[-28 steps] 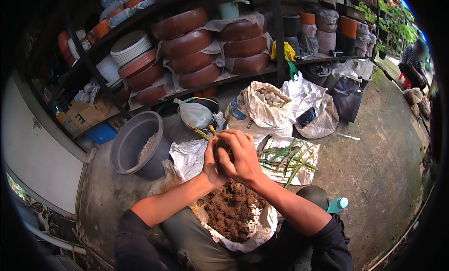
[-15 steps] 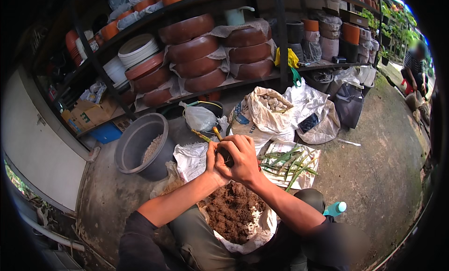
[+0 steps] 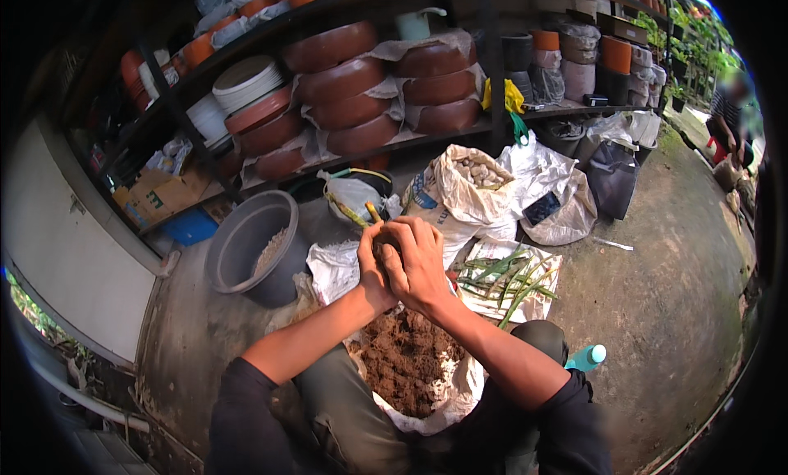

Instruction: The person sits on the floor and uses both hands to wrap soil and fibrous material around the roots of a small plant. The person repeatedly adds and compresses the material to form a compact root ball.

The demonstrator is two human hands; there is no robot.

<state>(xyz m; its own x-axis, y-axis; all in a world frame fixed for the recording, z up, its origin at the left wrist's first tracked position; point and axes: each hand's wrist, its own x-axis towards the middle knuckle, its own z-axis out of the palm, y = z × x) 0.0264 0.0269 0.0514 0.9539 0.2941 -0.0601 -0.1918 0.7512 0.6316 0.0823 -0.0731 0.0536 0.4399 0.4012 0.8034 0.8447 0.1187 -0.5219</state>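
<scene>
My two hands are cupped together above an open sack, wrapped round the base of a plant cutting (image 3: 373,212). Short yellow-green stems poke out past the far side of my fingers. My left hand (image 3: 371,266) presses from the left, while my right hand (image 3: 417,258) curls over from the right with its thumb laid across. Between them a dark clump (image 3: 384,240) shows only in part. Below my wrists lies brown fibrous potting mix (image 3: 406,364) in the white sack (image 3: 468,393), between my legs. Cut green leaves (image 3: 517,282) rest on a flattened white sack to the right.
A large grey tub (image 3: 254,249) with pale material stands left. Beyond my hands are a sack of stones (image 3: 476,175), another white sack (image 3: 566,208) and a plastic-bagged bundle (image 3: 353,196). A turquoise bottle (image 3: 586,358) is by my right knee. Shelves hold brown pots (image 3: 353,85). Another person (image 3: 730,118) sits far right.
My right hand has turned and closed further over the clump, its thumb now lying across the near side. Both hands have stayed together in nearly the same place; the view shifted slightly.
</scene>
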